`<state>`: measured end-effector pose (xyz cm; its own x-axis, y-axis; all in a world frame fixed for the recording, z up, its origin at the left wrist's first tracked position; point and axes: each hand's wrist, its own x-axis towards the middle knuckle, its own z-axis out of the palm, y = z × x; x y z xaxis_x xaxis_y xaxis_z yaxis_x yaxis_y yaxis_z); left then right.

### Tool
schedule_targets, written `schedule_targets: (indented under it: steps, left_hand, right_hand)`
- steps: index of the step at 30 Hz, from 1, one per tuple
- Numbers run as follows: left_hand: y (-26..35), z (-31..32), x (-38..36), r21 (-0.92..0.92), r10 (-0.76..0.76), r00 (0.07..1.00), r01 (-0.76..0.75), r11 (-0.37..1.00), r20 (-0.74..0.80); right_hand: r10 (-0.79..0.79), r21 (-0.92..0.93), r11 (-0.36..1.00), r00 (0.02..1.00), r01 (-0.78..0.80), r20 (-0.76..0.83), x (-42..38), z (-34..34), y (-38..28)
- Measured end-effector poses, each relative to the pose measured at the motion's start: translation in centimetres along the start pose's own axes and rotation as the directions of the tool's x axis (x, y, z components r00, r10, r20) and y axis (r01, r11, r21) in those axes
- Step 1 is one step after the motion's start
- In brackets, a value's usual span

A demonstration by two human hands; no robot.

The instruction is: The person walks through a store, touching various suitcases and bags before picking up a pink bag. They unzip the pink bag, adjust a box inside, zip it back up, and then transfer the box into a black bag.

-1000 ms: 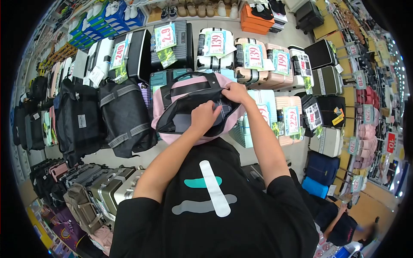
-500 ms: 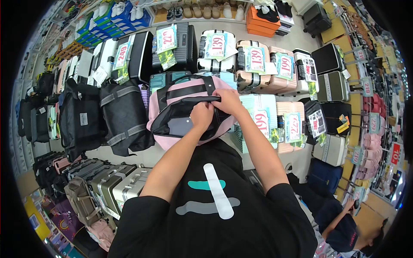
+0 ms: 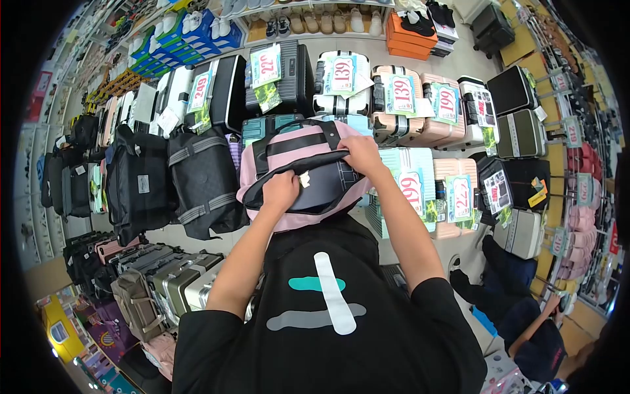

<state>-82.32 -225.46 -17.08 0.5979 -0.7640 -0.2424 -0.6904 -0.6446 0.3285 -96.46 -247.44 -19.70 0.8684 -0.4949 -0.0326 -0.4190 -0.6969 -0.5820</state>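
A pink duffel bag [image 3: 303, 141] with black straps and trim stands in front of my body, its top gaping and a dark grey lining in view. My right hand [image 3: 359, 156] grips the black upper rim at the right side of the opening. Over the mouth of the bag, my left hand [image 3: 280, 191] is closed at the same rim further left; its fingertips are partly hidden. Just beside those fingers shows a small crumpled pale-yellow piece [image 3: 304, 179], perhaps paper. A black mesh pocket [image 3: 346, 176] lies inside at the right.
Black bags [image 3: 203, 180] stand close on the left. Price-tagged suitcases [image 3: 341, 82] line the far side, with a mint suitcase [image 3: 410, 190] at the right. Shoes fill a rack [image 3: 321, 23] beyond. A person [image 3: 535, 338] in dark clothes is at lower right.
My left hand has moved left along the opening, away from my right hand. The pale-yellow piece now shows. The whole view has shifted slightly, and the person at lower right has moved.
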Motion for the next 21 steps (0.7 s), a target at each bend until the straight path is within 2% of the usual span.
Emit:
schedule_targets:
  steps: [7,10,13,17,21]
  left_hand:
    - [-2.4,-1.8,-1.7,-0.046,-0.04,0.999,0.038,0.998,-0.035]
    - [-3.5,-2.5,-2.7,-0.019,-0.072,0.997,0.072,0.997,-0.02]
    - [-4.8,-3.4,-3.8,-0.019,-0.054,0.997,0.054,0.998,-0.048]
    - [-6.2,-3.7,-4.5,-0.031,-0.021,0.996,0.019,0.999,-0.085]
    - [-6.8,-3.6,-4.7,0.036,0.05,0.993,-0.046,0.998,-0.111]
  right_hand:
    - [0.029,0.008,1.0,0.999,-0.029,0.041,-0.2,-0.6,-0.2]
    - [0.021,0.007,1.0,1.0,-0.021,-0.015,-0.5,-0.7,-0.5]
    - [0.037,0.049,0.998,0.998,-0.035,-0.054,-0.8,-0.6,-0.5]
    - [0.074,0.013,0.997,0.995,-0.074,-0.065,-0.9,-0.6,-1.0]
    - [0.082,0.02,0.997,0.994,-0.081,-0.066,-0.9,-0.5,-1.3]
